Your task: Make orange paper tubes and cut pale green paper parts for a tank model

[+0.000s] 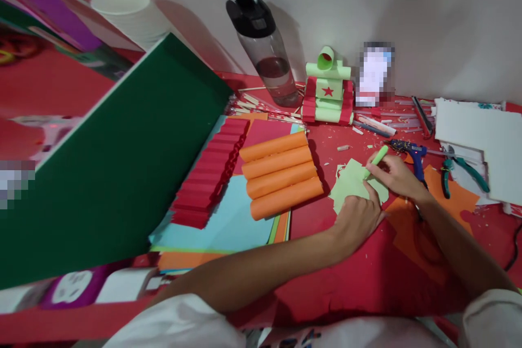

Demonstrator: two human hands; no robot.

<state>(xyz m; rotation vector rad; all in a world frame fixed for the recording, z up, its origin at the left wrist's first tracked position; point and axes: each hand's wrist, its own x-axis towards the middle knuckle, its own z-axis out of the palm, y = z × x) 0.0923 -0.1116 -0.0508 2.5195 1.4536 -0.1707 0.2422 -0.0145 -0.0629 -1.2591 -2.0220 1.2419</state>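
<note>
The left hand (355, 222) lies half open at 6 o'clock on the green paper (346, 185), fingers bent and pressing down; it is closed round nothing that shows. The right hand (393, 174), towards 3 o'clock, has its fingers closed on a green stick (377, 161), which leans over the paper. Whether the stick is a pen or a paper roll cannot be told, and its lower tip is hard to make out.

The likeliest trouble is slipping: the paper looks loose and ragged-edged, so if the left hand pressed lightly, the stick could push it askew. A left fingertip sits close to the stick's low end, so a careless stroke might catch it.

The glue gun (416, 157) lies at 2 o'clock, just beside the right hand. If it is hot, which does not show, a knuckle swung outward could be burnt. Its cord seems to pass near the right forearm and could be snagged, dragging the gun. The pliers (476, 173) at 3 o'clock are less of a worry.

At 9 o'clock the orange tubes (282, 175) lie near; a leftward sweep of the left forearm could knock or crush them.
</note>
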